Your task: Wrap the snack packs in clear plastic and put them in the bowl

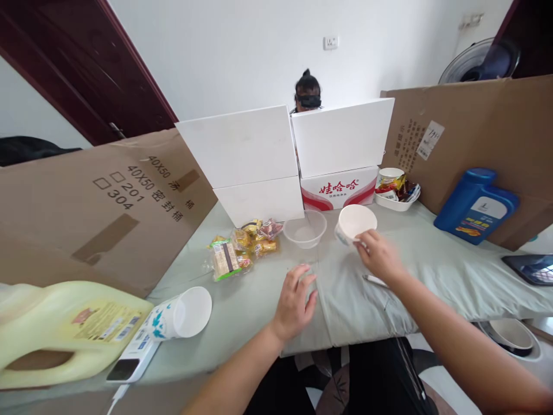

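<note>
My right hand point(380, 253) pinches the near rim of a white paper bowl point(344, 234), which tilts a little above the table. My left hand point(295, 302) hovers over the cloth with its fingers loosely bent and apart, holding nothing. Beyond it stands a clear plastic bowl point(305, 241), with nothing visible inside. To that bowl's left lies a pile of wrapped snacks point(248, 239), with a larger green-edged packet point(225, 259) at the front. Under my right wrist is a thin white object point(375, 280), partly hidden.
White boxes point(259, 150) form a barrier at the back; a person point(307, 92) sits behind. At left are a yellow jug point(78, 323), a paper cup point(173, 320) on its side and a power bank point(138, 354). A snack-filled white dish point(395, 203) and blue bottle point(475, 207) stand right.
</note>
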Tool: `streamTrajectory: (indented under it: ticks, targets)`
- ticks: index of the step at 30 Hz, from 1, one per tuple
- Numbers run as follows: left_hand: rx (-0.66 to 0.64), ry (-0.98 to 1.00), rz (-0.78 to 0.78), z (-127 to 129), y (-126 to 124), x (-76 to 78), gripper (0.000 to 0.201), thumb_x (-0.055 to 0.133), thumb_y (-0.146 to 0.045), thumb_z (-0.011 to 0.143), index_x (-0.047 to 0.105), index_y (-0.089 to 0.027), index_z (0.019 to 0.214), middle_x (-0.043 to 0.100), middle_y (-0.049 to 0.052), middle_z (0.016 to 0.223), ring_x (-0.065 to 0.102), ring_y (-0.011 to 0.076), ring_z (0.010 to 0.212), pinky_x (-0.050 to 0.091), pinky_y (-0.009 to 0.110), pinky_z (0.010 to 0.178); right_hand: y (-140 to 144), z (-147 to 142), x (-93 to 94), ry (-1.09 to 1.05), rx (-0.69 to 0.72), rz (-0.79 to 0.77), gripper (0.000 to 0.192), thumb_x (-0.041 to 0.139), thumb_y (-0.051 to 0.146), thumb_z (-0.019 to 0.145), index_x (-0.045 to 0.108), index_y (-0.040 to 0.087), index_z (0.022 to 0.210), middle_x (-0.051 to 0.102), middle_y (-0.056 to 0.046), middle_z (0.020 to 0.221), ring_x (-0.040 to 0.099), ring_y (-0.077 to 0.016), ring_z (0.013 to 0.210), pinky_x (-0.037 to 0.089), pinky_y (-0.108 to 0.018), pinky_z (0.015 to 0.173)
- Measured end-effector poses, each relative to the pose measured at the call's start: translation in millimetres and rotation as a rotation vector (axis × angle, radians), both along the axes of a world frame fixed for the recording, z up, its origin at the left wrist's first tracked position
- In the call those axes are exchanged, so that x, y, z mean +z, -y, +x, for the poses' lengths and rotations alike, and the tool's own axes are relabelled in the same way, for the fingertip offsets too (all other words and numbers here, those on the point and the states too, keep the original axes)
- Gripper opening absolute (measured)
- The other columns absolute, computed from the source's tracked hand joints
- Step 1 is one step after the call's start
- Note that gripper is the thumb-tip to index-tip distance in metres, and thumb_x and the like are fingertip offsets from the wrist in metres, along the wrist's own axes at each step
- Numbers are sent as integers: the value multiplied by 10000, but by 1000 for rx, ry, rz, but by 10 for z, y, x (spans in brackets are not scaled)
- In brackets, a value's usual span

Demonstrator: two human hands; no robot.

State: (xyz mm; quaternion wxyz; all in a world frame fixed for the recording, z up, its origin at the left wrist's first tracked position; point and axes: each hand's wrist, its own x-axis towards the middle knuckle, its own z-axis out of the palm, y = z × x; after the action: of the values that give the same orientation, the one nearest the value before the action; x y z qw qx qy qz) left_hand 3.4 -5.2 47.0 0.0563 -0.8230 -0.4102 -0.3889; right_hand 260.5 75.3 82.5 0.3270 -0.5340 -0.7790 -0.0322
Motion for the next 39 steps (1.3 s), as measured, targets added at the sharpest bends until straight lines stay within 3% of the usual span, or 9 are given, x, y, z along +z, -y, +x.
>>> streamTrajectory:
  ticks: [4,9,12,18,24,30,33,36,39]
  targets:
    - [211,34,-65,-306,-533,-158,324,508,-137,827,522,-160,1149,536,149,1188,509,276,1152,437,483,1002,-544,236,-17,112,-292,-178,274,468,238,900,624,163,1111,613,-127,1130,610,-242,944,480,-316,745]
    - [482,60,-174,-638,-856,215,354,539,-180,798,553,-149,1150,540,160,1205,494,305,1194,404,495,1032,-570,232,-126,55,-276,-139,469,497,256,871,474,157,1329,454,-152,1401,611,-267,1018,523,-348,703]
    - [589,-103,-210,-953,-329,453,502,589,-336,826,489,-240,1309,438,130,1401,351,351,1342,300,548,1095,-193,228,-247,-59,-143,-42,388,489,305,887,514,175,1252,438,-156,1401,647,-193,807,534,-344,672]
    - [1398,-94,-693,-1756,883,360,589,601,-368,802,472,-278,1370,331,131,1521,208,538,1360,270,734,972,547,218,-523,-209,117,-73,281,488,382,924,561,220,1142,537,-130,1248,630,-154,765,537,-294,609]
    - [1372,-45,-677,-1973,752,481,500,416,-137,828,539,-242,1300,655,127,1181,608,328,1068,481,440,889,825,-134,-529,-253,332,-186,221,453,319,950,559,222,1119,515,-131,1271,610,-125,738,542,-288,625]
    - [1359,-67,-817,-2170,338,675,543,509,-231,808,479,-117,1338,663,213,1090,627,371,1008,492,460,826,1059,-323,-756,-198,364,-302,221,406,292,959,581,223,1075,570,-103,1184,626,-122,707,554,-292,644]
    - [1385,-64,-543,-2075,181,693,502,455,-298,859,487,-64,1303,572,253,1231,537,400,1150,450,517,908,1079,-349,-875,-166,342,-281,213,405,271,952,602,224,1017,607,-87,1089,649,-167,828,553,-315,712]
    - [1105,-84,-200,-1689,-118,681,438,449,-306,875,527,-90,1247,573,208,1230,499,339,1203,400,481,1010,1065,-378,-911,-127,326,-281,196,419,269,944,602,228,1001,619,-78,1052,642,-194,890,542,-337,748]
    - [751,-172,-292,-1178,-634,609,450,520,-298,853,521,-156,1280,555,155,1296,483,313,1233,379,455,1044,1059,-399,-900,-103,330,-290,191,413,262,947,599,230,973,620,-70,1019,633,-199,884,530,-351,762]
